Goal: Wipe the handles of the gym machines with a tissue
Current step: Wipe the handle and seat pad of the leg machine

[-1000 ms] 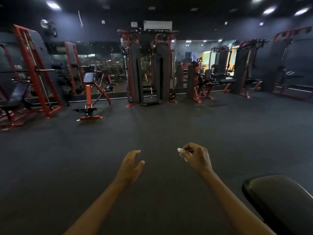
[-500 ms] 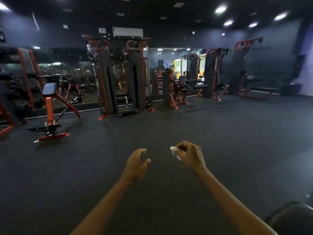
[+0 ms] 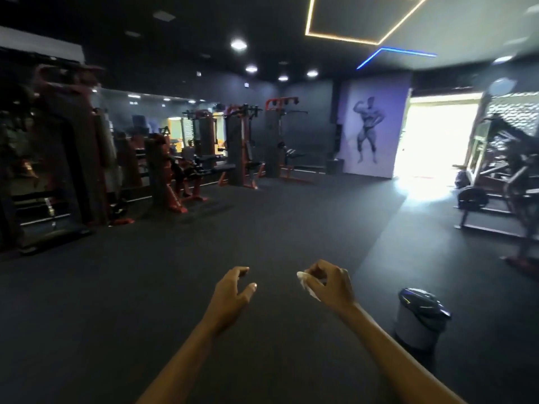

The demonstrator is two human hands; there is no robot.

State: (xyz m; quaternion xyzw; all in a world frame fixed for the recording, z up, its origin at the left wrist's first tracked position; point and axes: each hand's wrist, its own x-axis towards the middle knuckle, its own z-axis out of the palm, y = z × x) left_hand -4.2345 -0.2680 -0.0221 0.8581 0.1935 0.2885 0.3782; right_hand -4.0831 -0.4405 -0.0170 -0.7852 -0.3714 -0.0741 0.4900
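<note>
While both arms reached forward over the floor, the scene stood so:

Right fingers: curled (image 3: 316, 272) and pinched on a tissue, thumb and forefinger closed around it.
Tissue: small, white, crumpled (image 3: 305, 282); it stuck out on the left side of the right hand, held in the air above the floor, touching nothing else.
Right hand: back turned up (image 3: 331, 285), forearm bare, running down to the lower right edge.
Left fingers: loosely bent and apart (image 3: 240, 271), thumb spread away from them, holding nothing.
Left hand: just beside the right hand (image 3: 230, 294), apart from it with a gap of floor between; forearm bare, running to the lower edge.
Floor: dark rubber matting (image 3: 145, 287), wide and open ahead of the hands.
Bin: grey with a dark liner (image 3: 420, 319), standing on the floor near the right forearm, to its right.
Machines: red-and-black frames (image 3: 242, 147) lined along the mirrored left wall, well apart from the hands; their handles were too far and too dim to make out. A blurred one stood nearest at the left edge.
Plate machine: pale frame with a dark weight disc (image 3: 472, 198), at the right, near the doorway.
Mural: a flexing figure on a purple wall (image 3: 368, 129), at the far end.
Doorway: bright, washed out (image 3: 437, 141), right of the mural.
Ceiling: dark, with round lamps and a lit orange outline (image 3: 364, 40).
</note>
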